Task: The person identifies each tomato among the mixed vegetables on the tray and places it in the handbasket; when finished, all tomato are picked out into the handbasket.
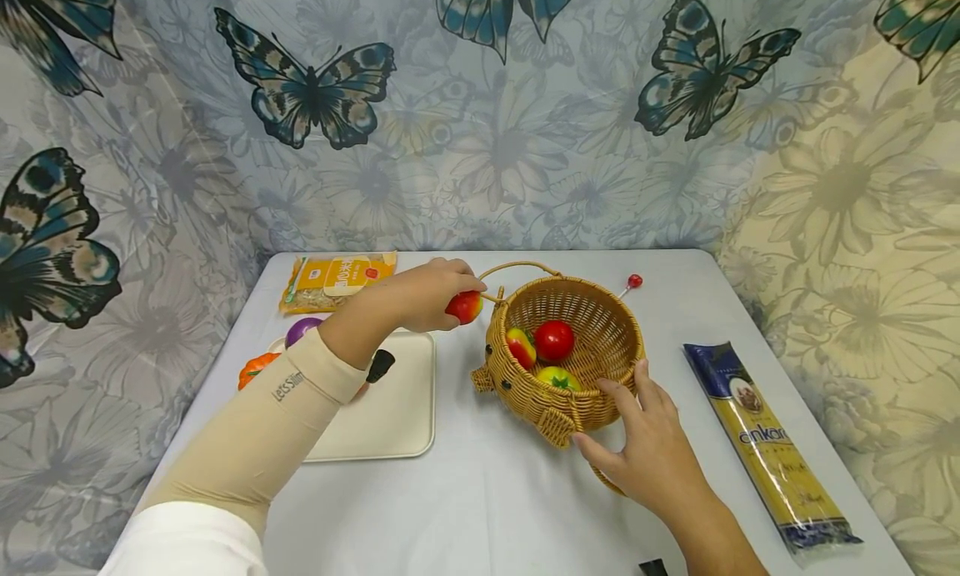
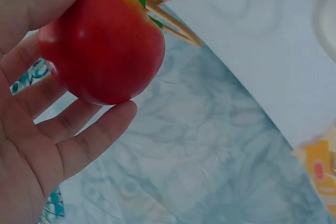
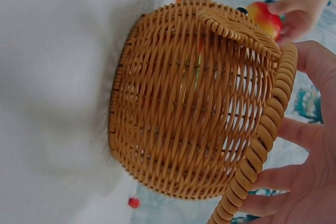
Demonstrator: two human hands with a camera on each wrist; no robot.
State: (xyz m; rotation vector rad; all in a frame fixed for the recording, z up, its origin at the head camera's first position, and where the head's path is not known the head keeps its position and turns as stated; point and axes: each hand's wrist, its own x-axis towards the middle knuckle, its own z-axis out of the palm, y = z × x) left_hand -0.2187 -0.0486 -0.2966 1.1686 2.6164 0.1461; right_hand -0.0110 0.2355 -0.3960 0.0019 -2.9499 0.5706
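My left hand (image 1: 435, 295) holds a red-and-yellow apple (image 2: 105, 43) between thumb and fingers, just left of the wicker basket (image 1: 525, 397). Green leaf tips show at its stem. Inside the basket lie a red tomato (image 1: 554, 340), a red-and-yellow fruit (image 1: 521, 348) and a green-topped fruit (image 1: 558, 378). At the basket's near right side is my right hand (image 1: 651, 443), fingers spread and fairly straight at the rim. Its thumb lies beside the folded-down coiled handle (image 3: 257, 148). The basket's other handle (image 1: 519, 265) leans out toward the back left.
A cream tray (image 1: 405, 409) stands left, partly behind my left arm, near a purple item (image 1: 302, 330) and an orange item (image 1: 255, 368). An orange food packet (image 1: 337, 280) lies at the back left. A pasta packet (image 1: 772, 451) lies right; a red lollipop (image 1: 635, 281) lies behind the basket.
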